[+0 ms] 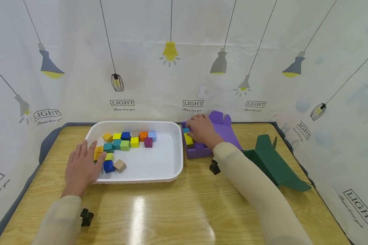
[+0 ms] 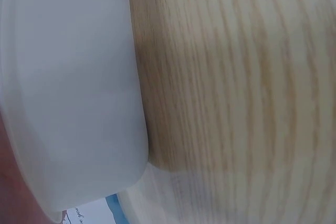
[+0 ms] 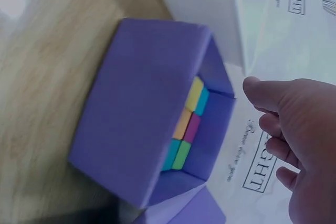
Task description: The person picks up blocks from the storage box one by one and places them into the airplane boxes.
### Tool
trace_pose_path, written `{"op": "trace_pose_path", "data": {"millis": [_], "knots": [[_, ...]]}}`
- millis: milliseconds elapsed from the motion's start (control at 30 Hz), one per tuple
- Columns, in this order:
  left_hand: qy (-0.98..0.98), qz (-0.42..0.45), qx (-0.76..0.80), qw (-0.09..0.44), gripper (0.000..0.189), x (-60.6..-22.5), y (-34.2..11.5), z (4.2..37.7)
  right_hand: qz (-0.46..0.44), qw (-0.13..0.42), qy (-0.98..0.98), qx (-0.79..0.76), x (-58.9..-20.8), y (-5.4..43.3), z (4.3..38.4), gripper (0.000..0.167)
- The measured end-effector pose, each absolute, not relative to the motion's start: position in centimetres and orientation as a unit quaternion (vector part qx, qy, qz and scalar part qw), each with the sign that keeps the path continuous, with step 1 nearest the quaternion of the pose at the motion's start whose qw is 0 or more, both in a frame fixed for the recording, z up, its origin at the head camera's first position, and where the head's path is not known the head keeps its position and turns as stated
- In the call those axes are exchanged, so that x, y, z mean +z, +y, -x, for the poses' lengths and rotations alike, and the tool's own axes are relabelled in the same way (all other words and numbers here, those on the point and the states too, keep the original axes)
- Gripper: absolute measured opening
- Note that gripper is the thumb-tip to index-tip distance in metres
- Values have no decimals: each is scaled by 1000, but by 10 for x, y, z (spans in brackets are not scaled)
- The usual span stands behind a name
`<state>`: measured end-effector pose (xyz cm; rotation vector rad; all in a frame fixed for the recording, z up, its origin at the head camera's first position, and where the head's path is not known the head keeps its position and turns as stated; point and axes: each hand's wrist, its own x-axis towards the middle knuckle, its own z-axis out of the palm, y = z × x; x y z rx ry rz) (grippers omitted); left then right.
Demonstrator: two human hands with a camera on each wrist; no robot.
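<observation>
My left hand (image 1: 82, 165) lies over the left end of the white tray (image 1: 173, 149), fingers extended beside several coloured cubes. Under and near these fingers are orange cubes (image 1: 98, 149); a dark blue cube (image 1: 108, 166) and a plain wood cube (image 1: 120, 165) sit close to the thumb. Above the opened purple box (image 1: 199, 152) is my right hand (image 1: 202, 128), its fingers loosely bent and no cube showing in them. Inside that box, the right wrist view shows yellow (image 3: 194, 94), magenta (image 3: 191, 128) and green cubes (image 3: 181, 155), among others.
An opened dark green box (image 1: 273, 163) stands right of the purple one on the wooden table (image 1: 159, 214). More cubes, such as a purple-red one (image 1: 148, 142), are grouped in the tray's back half. A printed curtain (image 1: 153, 88) encloses the table's back and sides.
</observation>
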<state>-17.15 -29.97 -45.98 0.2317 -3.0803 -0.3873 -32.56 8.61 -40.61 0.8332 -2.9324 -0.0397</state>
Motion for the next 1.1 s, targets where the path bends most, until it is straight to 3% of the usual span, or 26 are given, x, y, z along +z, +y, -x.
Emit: {"op": "trace_pose_path", "data": {"millis": [467,1100], "knots": [[-989,-77,-124,16,79,-460,-300,172,-288,32,-957,-6,-406,28,312,34],[-988,-79,-129,11,79,-459,-300,172,-309,-49,-947,-70,-419,-45,300,40]]}}
